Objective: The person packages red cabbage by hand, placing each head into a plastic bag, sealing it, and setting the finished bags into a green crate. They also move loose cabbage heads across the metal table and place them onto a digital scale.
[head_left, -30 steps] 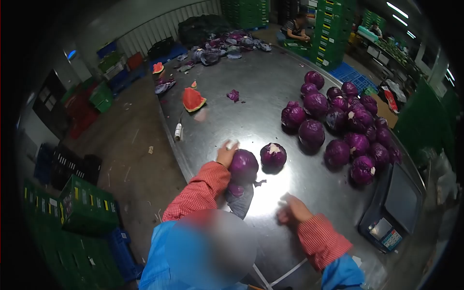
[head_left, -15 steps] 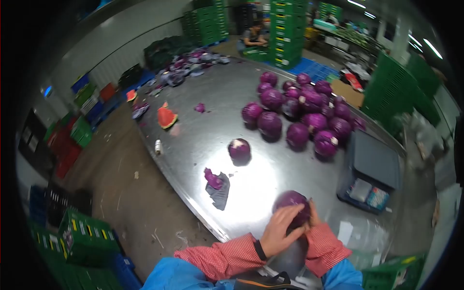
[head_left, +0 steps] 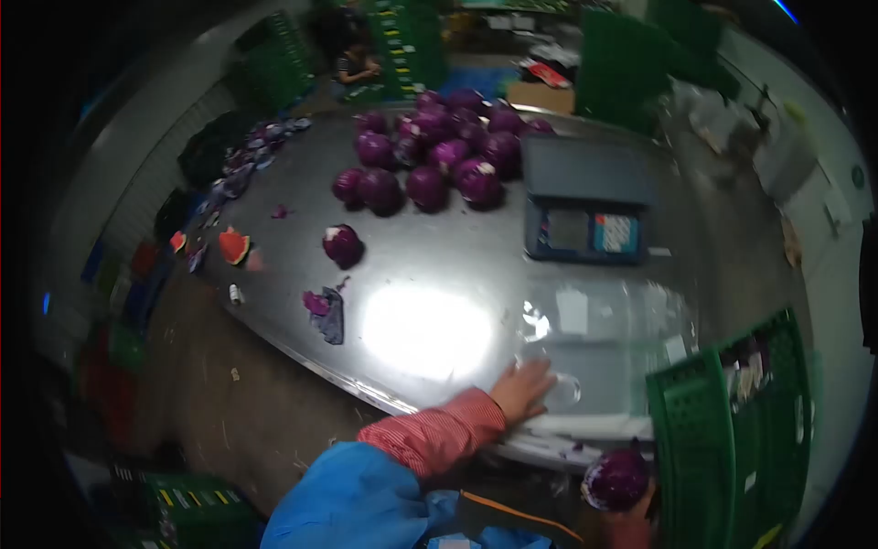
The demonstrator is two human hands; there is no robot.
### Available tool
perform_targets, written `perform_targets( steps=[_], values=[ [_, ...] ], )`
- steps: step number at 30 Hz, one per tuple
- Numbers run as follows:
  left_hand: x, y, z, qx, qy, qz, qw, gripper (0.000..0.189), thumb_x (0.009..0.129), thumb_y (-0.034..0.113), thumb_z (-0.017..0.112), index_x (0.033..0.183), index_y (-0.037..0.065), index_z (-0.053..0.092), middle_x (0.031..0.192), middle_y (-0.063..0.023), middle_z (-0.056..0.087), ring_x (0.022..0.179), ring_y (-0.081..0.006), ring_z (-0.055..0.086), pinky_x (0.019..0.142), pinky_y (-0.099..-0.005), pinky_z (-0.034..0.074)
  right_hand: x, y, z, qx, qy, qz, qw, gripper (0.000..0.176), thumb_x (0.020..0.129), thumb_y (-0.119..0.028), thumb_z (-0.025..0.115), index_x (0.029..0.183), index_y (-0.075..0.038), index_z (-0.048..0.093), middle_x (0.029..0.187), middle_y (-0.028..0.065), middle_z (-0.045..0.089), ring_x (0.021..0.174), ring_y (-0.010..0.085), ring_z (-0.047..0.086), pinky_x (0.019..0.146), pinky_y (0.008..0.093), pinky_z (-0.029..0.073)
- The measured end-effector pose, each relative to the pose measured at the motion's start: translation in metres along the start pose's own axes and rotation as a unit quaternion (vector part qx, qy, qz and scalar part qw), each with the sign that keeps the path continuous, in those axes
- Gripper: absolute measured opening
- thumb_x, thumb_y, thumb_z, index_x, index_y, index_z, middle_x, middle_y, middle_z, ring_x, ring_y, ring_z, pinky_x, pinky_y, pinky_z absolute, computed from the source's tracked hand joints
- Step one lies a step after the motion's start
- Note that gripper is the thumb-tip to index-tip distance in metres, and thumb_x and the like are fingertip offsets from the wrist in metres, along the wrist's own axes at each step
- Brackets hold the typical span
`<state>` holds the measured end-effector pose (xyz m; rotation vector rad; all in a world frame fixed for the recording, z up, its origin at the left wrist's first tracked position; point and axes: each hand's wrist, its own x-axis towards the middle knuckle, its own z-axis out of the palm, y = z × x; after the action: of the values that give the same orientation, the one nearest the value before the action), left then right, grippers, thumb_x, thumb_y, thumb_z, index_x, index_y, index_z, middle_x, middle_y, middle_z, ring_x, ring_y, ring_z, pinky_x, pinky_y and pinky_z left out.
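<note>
At the lower right a purple cabbage [head_left: 615, 482] is in my right hand [head_left: 640, 520], beside a green crate [head_left: 688, 430] and just off the table's near edge. Most of that hand is dark and partly hidden behind the cabbage. My left hand [head_left: 523, 391] has its fingers spread over the steel table [head_left: 457, 238], at the left edge of some clear plastic bags [head_left: 594, 320]. It holds nothing. A trimmed cabbage [head_left: 343, 245] sits alone left of centre, with torn outer leaves [head_left: 326, 316] just below it.
Many cabbages are grouped at the table's far side. A dark grey weighing scale [head_left: 585, 188] stands right of them. Watermelon pieces [head_left: 234, 245] and a small white bottle [head_left: 235, 294] lie near the left edge. A person [head_left: 355, 69] sits beyond the table, by stacked green crates [head_left: 409, 55].
My view has swung right. The cabbage both hands were on is now in my right hand, carried right towards the green crate. My left hand has let go and lies spread.
</note>
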<state>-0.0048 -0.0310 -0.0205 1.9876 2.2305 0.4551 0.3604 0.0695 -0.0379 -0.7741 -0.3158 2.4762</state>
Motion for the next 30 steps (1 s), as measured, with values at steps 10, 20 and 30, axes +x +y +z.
perform_targets(
  steps=[10,20,30],
  values=[
    [0.024,0.013,0.005,-0.065,0.057,-0.011,0.996,0.048,0.065,0.017,0.069,0.108,0.003,0.055,0.117,-0.0183,0.05,0.113,-0.0354,0.047,0.09,-0.047,0.04,-0.029,0.011,0.004,-0.025,-0.023,0.103,0.994,0.077,0.077,-0.061,0.058,0.135,-0.015,0.039,0.13,0.0134,0.05,0.116,0.0331,0.051,0.095,0.0557,0.043],
    [0.015,0.029,0.04,-0.188,0.147,-0.039,0.97,0.032,0.071,0.019,0.069,0.098,0.007,0.057,0.108,-0.0138,0.052,0.105,-0.0335,0.05,0.086,-0.0446,0.042,0.017,0.012,0.068,-0.116,0.013,0.139,0.983,0.078,0.075,-0.066,0.053,0.133,-0.016,0.043,0.13,0.0134,0.05,0.117,0.0354,0.051,0.093,0.0597,0.043],
    [0.037,0.017,0.046,-0.399,0.122,-0.15,0.896,0.018,0.076,0.018,0.065,0.084,0.004,0.057,0.085,-0.0143,0.053,0.081,-0.0379,0.054,0.075,-0.0449,0.044,0.043,0.023,0.097,-0.125,0.031,0.137,0.982,0.08,0.073,-0.071,0.048,0.131,-0.017,0.046,0.13,0.0135,0.05,0.117,0.0376,0.05,0.092,0.0637,0.042]
  ],
)
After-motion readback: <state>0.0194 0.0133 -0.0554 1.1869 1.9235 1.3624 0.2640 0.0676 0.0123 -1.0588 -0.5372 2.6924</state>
